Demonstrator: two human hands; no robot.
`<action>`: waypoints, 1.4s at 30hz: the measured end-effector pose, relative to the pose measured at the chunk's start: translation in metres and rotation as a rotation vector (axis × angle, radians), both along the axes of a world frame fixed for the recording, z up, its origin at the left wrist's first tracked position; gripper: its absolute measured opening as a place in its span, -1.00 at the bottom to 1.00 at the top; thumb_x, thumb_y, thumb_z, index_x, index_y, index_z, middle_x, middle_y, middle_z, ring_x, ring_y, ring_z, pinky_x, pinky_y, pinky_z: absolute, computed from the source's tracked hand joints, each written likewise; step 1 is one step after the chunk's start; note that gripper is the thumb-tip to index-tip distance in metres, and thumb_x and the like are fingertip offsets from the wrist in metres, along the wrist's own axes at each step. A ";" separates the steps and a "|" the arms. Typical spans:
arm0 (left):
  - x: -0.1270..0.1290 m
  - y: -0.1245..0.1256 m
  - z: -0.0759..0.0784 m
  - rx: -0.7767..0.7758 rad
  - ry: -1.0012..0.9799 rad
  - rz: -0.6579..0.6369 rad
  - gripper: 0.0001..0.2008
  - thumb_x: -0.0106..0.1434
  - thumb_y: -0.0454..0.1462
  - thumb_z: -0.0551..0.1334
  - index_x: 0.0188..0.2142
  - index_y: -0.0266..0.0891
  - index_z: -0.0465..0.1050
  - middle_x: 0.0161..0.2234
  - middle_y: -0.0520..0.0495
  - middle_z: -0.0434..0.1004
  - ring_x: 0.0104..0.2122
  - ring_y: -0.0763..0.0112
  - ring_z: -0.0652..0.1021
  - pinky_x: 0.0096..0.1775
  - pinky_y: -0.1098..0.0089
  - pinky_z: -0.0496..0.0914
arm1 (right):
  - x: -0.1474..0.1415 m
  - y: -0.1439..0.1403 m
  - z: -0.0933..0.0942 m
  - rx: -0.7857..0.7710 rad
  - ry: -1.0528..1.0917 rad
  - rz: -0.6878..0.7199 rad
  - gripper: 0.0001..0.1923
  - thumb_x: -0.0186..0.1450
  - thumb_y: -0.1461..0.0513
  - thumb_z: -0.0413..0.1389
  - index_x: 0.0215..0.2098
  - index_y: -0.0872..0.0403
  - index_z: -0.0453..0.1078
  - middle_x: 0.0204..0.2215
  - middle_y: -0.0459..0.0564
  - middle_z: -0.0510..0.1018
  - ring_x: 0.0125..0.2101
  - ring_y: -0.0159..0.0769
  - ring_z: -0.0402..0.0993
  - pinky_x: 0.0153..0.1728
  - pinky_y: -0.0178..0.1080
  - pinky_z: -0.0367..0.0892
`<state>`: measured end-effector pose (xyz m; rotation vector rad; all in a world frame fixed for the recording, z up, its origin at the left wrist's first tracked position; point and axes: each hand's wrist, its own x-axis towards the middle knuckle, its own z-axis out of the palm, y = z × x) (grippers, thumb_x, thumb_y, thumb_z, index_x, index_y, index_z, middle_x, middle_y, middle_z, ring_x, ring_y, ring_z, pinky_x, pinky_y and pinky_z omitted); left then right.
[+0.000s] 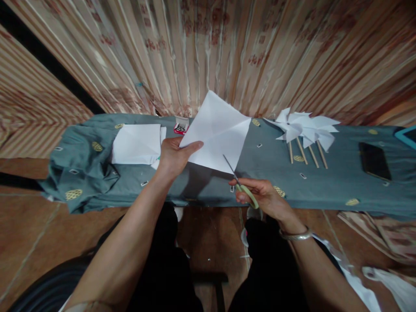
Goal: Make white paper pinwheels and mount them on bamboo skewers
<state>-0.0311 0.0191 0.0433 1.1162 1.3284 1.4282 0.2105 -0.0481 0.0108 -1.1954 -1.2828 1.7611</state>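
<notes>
My left hand (177,157) grips a square white sheet of paper (217,130) by its left corner, thumb on top. Faint crease lines cross the sheet, which is held up over the cloth-covered table. In my right hand (260,195) is a pair of scissors (247,194) with light green handles. A blade overlaps the sheet near its lower corner; how far the blades are apart I cannot tell. Left of my left hand lies a stack of white paper (136,144). Just behind that hand stands a small red box (181,125) with shiny little metal pieces inside.
Several white paper pinwheels (303,128) on wooden sticks lie to the right. Farther right are a dark phone (375,160) and a blue-edged object (406,136). The table's green-grey cloth (338,173) bunches up at the left end. A pleated curtain (221,52) hangs behind.
</notes>
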 end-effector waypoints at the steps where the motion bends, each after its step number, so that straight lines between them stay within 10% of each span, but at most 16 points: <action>1: 0.000 0.000 -0.001 0.001 -0.004 -0.003 -0.71 -0.11 -0.21 0.44 -0.37 -0.33 0.60 -0.45 -0.08 0.61 -0.36 0.20 0.61 -0.34 0.24 0.56 | 0.000 0.000 0.000 0.006 -0.006 0.006 -0.53 -0.01 0.06 0.43 -0.16 0.05 0.59 -0.54 -0.13 0.49 -0.53 -0.46 0.39 -0.54 -0.37 0.35; 42: 0.004 -0.005 -0.005 -0.044 0.066 -0.064 -0.73 -0.13 -0.15 0.46 -0.48 -0.30 0.58 -0.55 0.01 0.56 -0.53 0.39 0.51 -0.51 0.43 0.41 | -0.006 0.002 0.006 0.045 -0.059 0.036 -0.40 -0.10 -0.10 0.41 -0.28 0.07 0.39 -0.55 -0.16 0.47 -0.53 -0.44 0.35 -0.55 -0.36 0.22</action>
